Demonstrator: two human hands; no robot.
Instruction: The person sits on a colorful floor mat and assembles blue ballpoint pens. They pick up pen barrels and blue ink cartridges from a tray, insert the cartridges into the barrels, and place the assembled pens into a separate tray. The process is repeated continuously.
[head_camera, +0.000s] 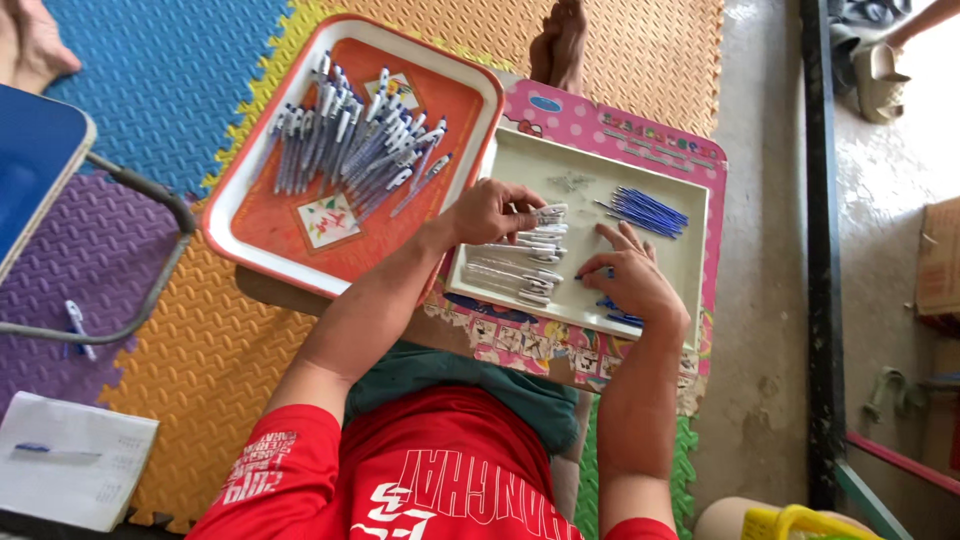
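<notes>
My left hand reaches into a cream tray and its fingers close on a white pen barrel from the pile of pen barrels there. My right hand rests on the same tray, fingertips pinching a blue refill at its left. A bundle of blue refills lies at the tray's far right. More blue refills peek out under my right hand. An orange tray to the left holds several assembled white-and-blue pens.
The cream tray sits on a small pink table over colourful foam mats. A blue folding table stands at left, a paper pad with a pen lies near my knee. Bare feet of others show at the top.
</notes>
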